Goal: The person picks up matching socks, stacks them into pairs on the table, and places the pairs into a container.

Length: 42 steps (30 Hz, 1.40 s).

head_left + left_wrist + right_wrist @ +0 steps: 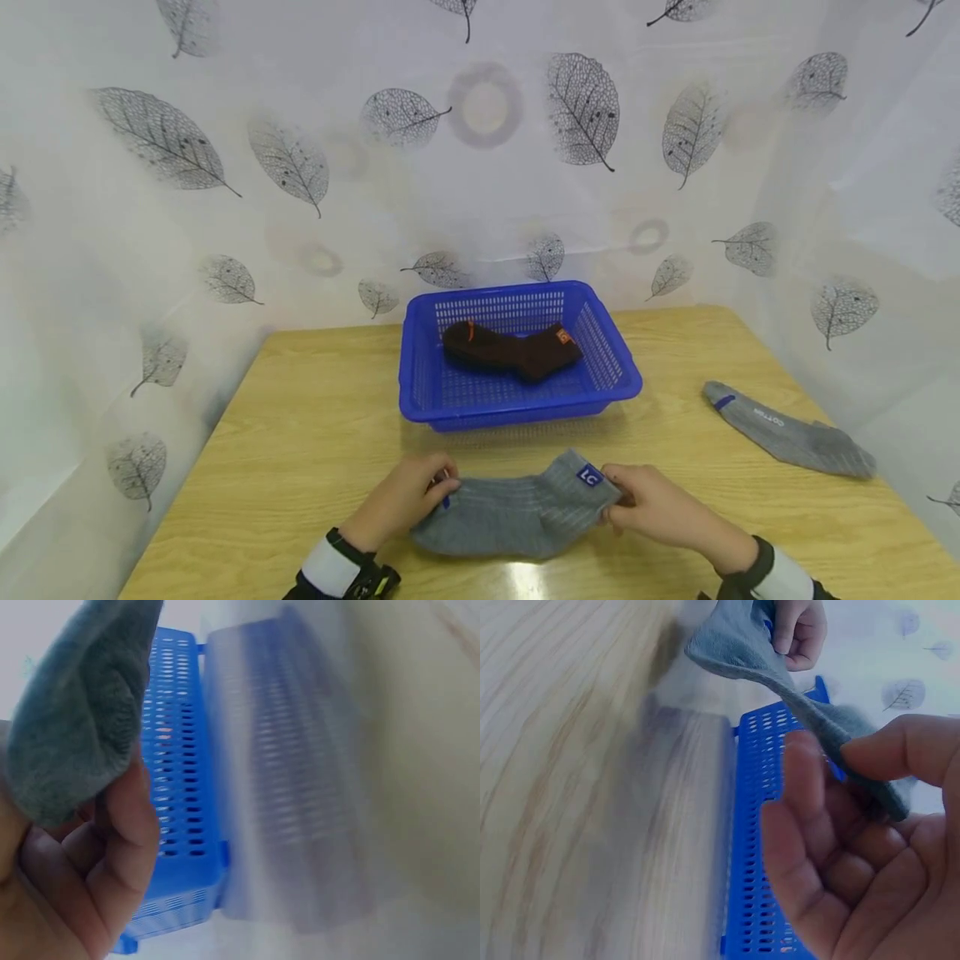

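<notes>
A grey ankle sock (510,512) with a blue label at its cuff stretches between both hands in front of the basket. My left hand (408,496) pinches the toe end, near a small blue mark. At the cuff, beside the label, my right hand (648,504) grips the edge between thumb and fingers. In the right wrist view the sock (750,660) runs edge-on from the far hand to the near thumb (900,750). The left wrist view shows the toe (75,720) drooping over curled fingers (124,847).
Behind the sock stands a blue plastic basket (517,412) with dark brown socks (517,350) inside. Another grey sock (787,433) lies flat at the right side of the wooden table (315,417). A leaf-patterned sheet (487,200) hangs behind the table.
</notes>
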Available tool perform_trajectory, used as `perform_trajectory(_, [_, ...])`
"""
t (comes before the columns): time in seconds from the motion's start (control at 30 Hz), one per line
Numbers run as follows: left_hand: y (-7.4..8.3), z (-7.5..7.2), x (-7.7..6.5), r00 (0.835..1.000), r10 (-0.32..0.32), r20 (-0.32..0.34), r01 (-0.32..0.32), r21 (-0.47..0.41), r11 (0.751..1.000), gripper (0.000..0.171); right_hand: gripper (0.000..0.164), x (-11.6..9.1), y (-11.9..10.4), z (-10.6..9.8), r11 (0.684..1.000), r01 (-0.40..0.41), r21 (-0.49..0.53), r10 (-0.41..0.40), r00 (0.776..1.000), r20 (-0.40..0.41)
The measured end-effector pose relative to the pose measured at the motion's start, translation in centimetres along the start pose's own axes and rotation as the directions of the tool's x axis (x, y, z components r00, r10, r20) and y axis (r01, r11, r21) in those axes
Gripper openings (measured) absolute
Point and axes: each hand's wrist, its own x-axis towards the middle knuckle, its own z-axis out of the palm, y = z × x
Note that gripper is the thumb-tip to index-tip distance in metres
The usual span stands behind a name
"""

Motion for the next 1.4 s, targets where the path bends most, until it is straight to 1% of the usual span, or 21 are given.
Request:
perform_trajectory(0.07, [-0.1,0.4,0.3,0.999,-0.019,0.029,0.019,-0.008,1.0,0.004,0.017,0.1,0.2,0.0,0.998,-0.039,-0.042,0.038,0.999,-0.003])
perform_trajectory(0.13, [-0.1,0.8,0.6,0.998,-0.029,0.049,0.029,0.007,1.0,0.002,0.015,0.2,0.4,-0.1,0.993,-0.065,-0.095,0.065,0.998,-0.006])
perform_trajectory(0.27, [0.1,1.1,1.1,0.997,-0.016,0.079,0.012,0.056,0.998,0.004,0.011,0.3,0.5,-0.3,0.977,-0.095,-0.193,0.094,0.996,-0.012])
perform_trajectory(0.43, [0.3,1.3,1.2,0.996,0.001,0.085,-0.009,0.098,0.995,0.01,0.008,0.2,0.7,-0.4,0.96,-0.126,-0.251,0.124,0.992,-0.024])
perform_trajectory(0.57, [0.3,1.2,0.8,0.998,0.006,0.064,-0.015,0.149,0.989,0.013,0.009,0.2,0.7,-0.7,0.95,-0.167,-0.263,0.167,0.986,-0.021])
perform_trajectory(0.67, [0.6,1.0,0.4,1.0,0.002,0.01,-0.004,0.211,0.978,0.016,0.025,0.2,0.4,-1.0,0.937,-0.194,-0.291,0.188,0.981,-0.05])
perform_trajectory(0.73, [1.0,0.8,0.2,0.999,-0.002,-0.039,0.012,0.262,0.965,0.018,0.034,0.3,0.1,-1.1,0.921,-0.218,-0.324,0.197,0.976,-0.098])
perform_trajectory(0.8, [1.6,0.7,0.1,0.996,0.011,-0.085,0.015,0.3,0.954,0.019,0.036,0.4,-0.4,-0.9,0.911,-0.214,-0.354,0.18,0.975,-0.128])
perform_trajectory(0.83, [1.9,0.6,0.1,0.995,0.024,-0.093,0.006,0.306,0.952,0.019,0.034,0.6,-0.7,-0.8,0.909,-0.205,-0.363,0.169,0.977,-0.128])
perform_trajectory(0.87, [2.2,0.6,0.1,0.996,0.03,-0.087,-0.001,0.311,0.95,0.019,0.031,0.7,-1.0,-0.5,0.91,-0.186,-0.371,0.152,0.981,-0.12])
perform_trajectory(0.9, [2.7,0.6,0.2,0.997,0.037,-0.069,-0.014,0.304,0.953,0.019,0.027,0.9,-1.2,-0.2,0.91,-0.163,-0.381,0.132,0.986,-0.105])
perform_trajectory(0.97, [3.6,0.8,0.3,0.999,0.026,-0.019,-0.02,0.297,0.955,0.017,0.021,1.4,-1.5,0.4,0.91,-0.092,-0.405,0.077,0.996,-0.054])
perform_trajectory(1.0, [4.0,1.0,0.4,1.0,0.015,0.013,-0.018,0.303,0.953,0.017,0.019,1.7,-1.6,0.8,0.904,-0.06,-0.423,0.05,0.998,-0.033])
perform_trajectory(1.03, [4.3,1.2,0.5,0.999,-0.001,0.045,-0.013,0.316,0.949,0.018,0.017,2.1,-1.7,1.2,0.892,-0.028,-0.45,0.023,1.0,-0.016])
perform_trajectory(1.1, [4.8,1.9,0.8,0.996,-0.024,0.083,-0.007,0.355,0.935,0.02,0.014,2.7,-1.6,2.0,0.868,0.006,-0.497,0.0,1.0,0.013])
perform_trajectory(1.13, [4.9,2.3,0.9,0.996,-0.03,0.09,-0.006,0.377,0.926,0.022,0.014,3.0,-1.6,2.3,0.855,0.014,-0.518,0.001,1.0,0.03])
perform_trajectory(1.17, [4.8,2.6,1.0,0.995,-0.031,0.098,-0.009,0.388,0.922,0.024,0.013,3.3,-1.6,2.6,0.838,0.022,-0.545,0.002,0.999,0.044])
perform_trajectory(1.2, [4.8,2.8,1.1,0.994,-0.035,0.102,-0.007,0.391,0.92,0.025,0.013,3.5,-1.5,2.9,0.828,0.018,-0.561,0.02,0.998,0.063])
perform_trajectory(1.23, [4.7,2.9,1.2,0.994,-0.036,0.1,-0.005,0.383,0.924,0.026,0.013,3.6,-1.3,3.2,0.819,0.014,-0.574,0.041,0.996,0.082])
perform_trajectory(1.3, [4.5,3.0,1.5,0.993,-0.057,0.103,0.017,0.357,0.934,0.028,0.015,3.9,-0.9,3.7,0.805,0.007,-0.594,0.074,0.991,0.112])
perform_trajectory(1.4, [4.1,2.8,1.9,0.988,-0.106,0.111,0.067,0.31,0.948,0.029,0.018,4.3,-0.2,4.0,0.802,-0.016,-0.597,0.115,0.985,0.127])
